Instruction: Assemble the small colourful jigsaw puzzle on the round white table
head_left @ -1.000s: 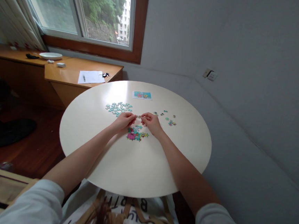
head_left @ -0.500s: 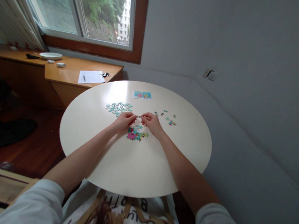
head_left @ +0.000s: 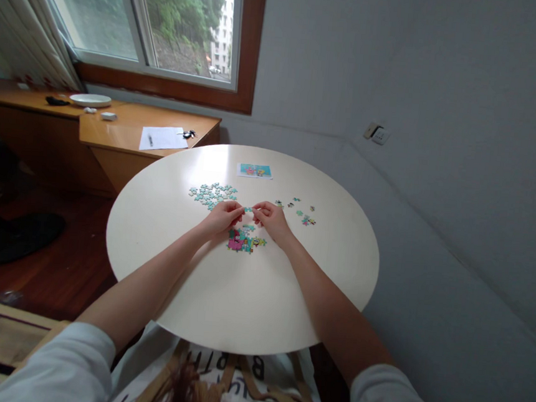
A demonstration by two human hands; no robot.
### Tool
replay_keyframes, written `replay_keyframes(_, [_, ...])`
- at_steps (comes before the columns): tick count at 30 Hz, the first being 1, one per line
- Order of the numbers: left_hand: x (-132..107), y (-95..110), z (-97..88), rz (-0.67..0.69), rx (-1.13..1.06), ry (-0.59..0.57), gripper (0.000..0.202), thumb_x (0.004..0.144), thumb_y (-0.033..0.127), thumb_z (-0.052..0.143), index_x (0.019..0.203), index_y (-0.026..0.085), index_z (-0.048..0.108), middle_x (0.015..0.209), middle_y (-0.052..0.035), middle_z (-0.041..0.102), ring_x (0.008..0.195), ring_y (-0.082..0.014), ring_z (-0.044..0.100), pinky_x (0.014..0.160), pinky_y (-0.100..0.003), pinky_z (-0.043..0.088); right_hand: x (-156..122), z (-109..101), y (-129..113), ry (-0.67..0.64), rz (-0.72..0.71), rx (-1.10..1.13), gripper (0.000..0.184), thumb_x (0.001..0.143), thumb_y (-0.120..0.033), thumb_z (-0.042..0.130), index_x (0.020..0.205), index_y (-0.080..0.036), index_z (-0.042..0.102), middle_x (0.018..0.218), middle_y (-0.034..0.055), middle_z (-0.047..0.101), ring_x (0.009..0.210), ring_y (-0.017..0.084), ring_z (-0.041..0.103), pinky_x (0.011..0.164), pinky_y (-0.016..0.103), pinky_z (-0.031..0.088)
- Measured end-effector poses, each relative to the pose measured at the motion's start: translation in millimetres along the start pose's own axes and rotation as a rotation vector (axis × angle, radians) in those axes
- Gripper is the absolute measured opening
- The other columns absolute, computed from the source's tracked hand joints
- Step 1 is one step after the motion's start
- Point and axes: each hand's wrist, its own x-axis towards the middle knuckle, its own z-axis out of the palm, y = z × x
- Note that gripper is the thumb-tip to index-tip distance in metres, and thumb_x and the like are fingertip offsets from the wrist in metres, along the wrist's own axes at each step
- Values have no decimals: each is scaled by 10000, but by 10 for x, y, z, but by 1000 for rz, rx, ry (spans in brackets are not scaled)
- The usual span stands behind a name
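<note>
Between my two hands is a small teal puzzle piece (head_left: 248, 210), raised a little off the table. My left hand (head_left: 224, 217) pinches its left side, and my right hand (head_left: 270, 219) pinches its right side. Whether it is one piece or two joined ones, I cannot tell. Just below my hands lies a partly joined puzzle section (head_left: 242, 242) in pink, teal and yellow. A heap of loose teal puzzle pieces (head_left: 213, 194) spreads beyond my left hand. Several colourful loose pieces (head_left: 309, 221) are scattered to the right of my right hand.
A picture card (head_left: 255, 170) lies at the far side of the round white table (head_left: 240, 305). Behind on the left, a wooden desk (head_left: 130, 114) bears a white plate (head_left: 90, 100), a sheet of paper (head_left: 161, 139) and keys (head_left: 189, 134). A wall stands to the right.
The piece between my fingers has turned, so its teal face shows now instead of a dull grey one. My hands have stayed almost in place.
</note>
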Motion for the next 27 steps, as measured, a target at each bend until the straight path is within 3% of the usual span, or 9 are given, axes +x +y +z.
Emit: replay_keyframes(27, [-3,-9,9,38,59,36,284,803,291,584,563,154,517,486,27,462,422,-63,378,418,-201,252,-11,5,-7,-20,10,-5,348,620,-470,719,723,-171,575,534,-14,577,506,107,515,518,248,404])
